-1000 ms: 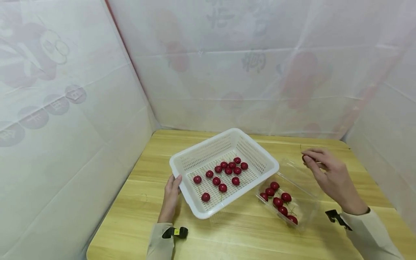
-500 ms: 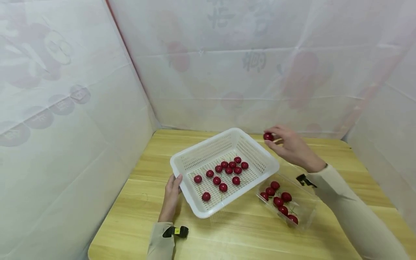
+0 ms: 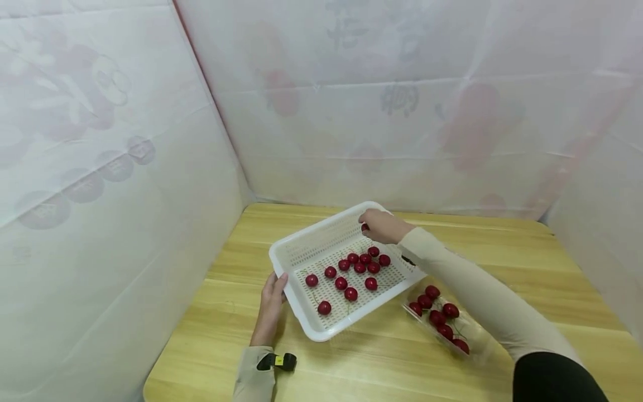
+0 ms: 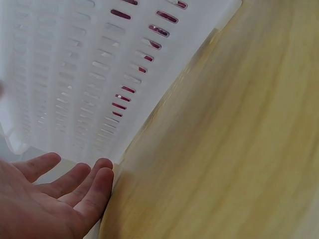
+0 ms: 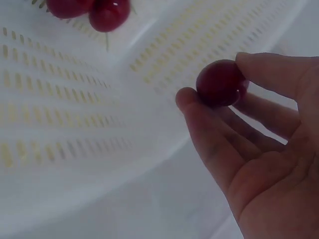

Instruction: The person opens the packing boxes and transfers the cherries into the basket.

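Observation:
A white perforated plastic basket [image 3: 372, 306] stands at an angle on the table, with several red cherries [image 3: 350, 293] spread over its floor. My left hand [image 3: 268, 304] holds the basket's left end, thumb over the rim and fingers against the outer wall. Those fingers of the left hand [image 4: 65, 196] show below the slotted wall in the left wrist view. My right hand [image 3: 387, 226] is over the basket's far right part. Between its thumb and fingers it pinches one cherry [image 5: 222, 83], seen plainly in the right wrist view, where the basket corner lies behind.
Right of the basket, a clear plastic box [image 3: 476, 338] holds several more cherries [image 3: 437, 318], partly under the right forearm. The wooden table [image 3: 211, 335] ends at white printed sheets [image 3: 321, 128] at the back and sides.
My right hand has moved left with its cherry, from beyond the clear box to above the basket. The left hand keeps its hold on the basket; the whole head view has shifted slightly.

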{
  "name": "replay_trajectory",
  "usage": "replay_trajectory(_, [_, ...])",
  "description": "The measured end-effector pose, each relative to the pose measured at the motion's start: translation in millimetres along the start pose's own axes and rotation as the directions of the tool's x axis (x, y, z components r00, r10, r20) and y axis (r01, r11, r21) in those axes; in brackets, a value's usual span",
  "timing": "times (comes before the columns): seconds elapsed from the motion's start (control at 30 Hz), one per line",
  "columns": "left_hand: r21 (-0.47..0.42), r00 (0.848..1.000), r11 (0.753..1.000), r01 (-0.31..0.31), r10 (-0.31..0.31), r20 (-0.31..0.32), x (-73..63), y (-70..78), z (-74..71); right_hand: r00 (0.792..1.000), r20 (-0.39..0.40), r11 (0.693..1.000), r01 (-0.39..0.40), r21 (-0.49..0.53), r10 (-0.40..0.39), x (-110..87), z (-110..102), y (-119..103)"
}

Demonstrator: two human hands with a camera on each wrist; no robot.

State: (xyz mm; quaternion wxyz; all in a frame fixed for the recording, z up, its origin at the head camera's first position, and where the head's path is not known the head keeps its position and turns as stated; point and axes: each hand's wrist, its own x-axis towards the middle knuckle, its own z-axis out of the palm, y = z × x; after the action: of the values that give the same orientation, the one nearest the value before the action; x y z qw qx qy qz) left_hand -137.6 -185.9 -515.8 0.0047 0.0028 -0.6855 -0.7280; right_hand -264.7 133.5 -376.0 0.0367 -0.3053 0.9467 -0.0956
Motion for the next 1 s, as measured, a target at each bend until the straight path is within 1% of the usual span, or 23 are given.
replay_trajectory(0.13, [0.0,1.0,1.0,-0.002,0.002,0.009,-0.4,-0.9,2.5,0.994,0.096,0.996,-0.043,-0.072,0.049,12.6,20.4,-3.0])
replay_trajectory(0.23, [0.001,1.0,1.0,-0.001,0.001,0.008,-1.7,-2.4,4.1,0.977,0.171,0.99,-0.11,-0.085,0.124,16.4,33.9,-4.8])
replay_trajectory(0.37, [0.011,1.0,1.0,-0.005,0.005,0.02,-4.0,-3.1,7.7,0.955,0.23,0.981,-0.171,-0.086,0.187,14.6,47.5,-5.8])
replay_trajectory(0.43, [0.012,1.0,1.0,-0.005,0.005,0.026,-4.9,-2.0,8.6,0.95,0.24,0.979,-0.183,-0.086,0.199,13.6,51.5,-7.3])
replay_trajectory(0.6, [0.02,0.999,1.0,-0.016,0.015,0.032,-2.2,1.6,9.5,0.95,0.239,0.979,-0.183,-0.085,0.198,12.5,51.5,-11.8])
replay_trajectory(0.8, [0.024,0.999,1.0,-0.013,0.012,0.035,2.1,1.7,10.2,0.955,0.246,0.986,-0.154,-0.065,0.165,8.6,46.7,-12.2])
replay_trajectory(0.87, [0.029,0.999,1.0,-0.011,0.01,0.036,1.2,1.0,10.2,0.963,0.226,0.989,-0.135,-0.062,0.146,4.0,42.7,-12.8])
replay_trajectory(0.93, [0.029,0.999,1.0,-0.007,0.006,0.041,-0.2,0.6,9.8,0.972,0.199,0.992,-0.114,-0.046,0.121,-4.4,32.0,-15.5])
replay_trajectory(1.0, [0.031,0.999,1.0,-0.005,0.003,0.045,-1.9,0.8,9.2,0.988,0.137,0.998,-0.067,-0.018,0.069,-16.5,15.4,-19.1])
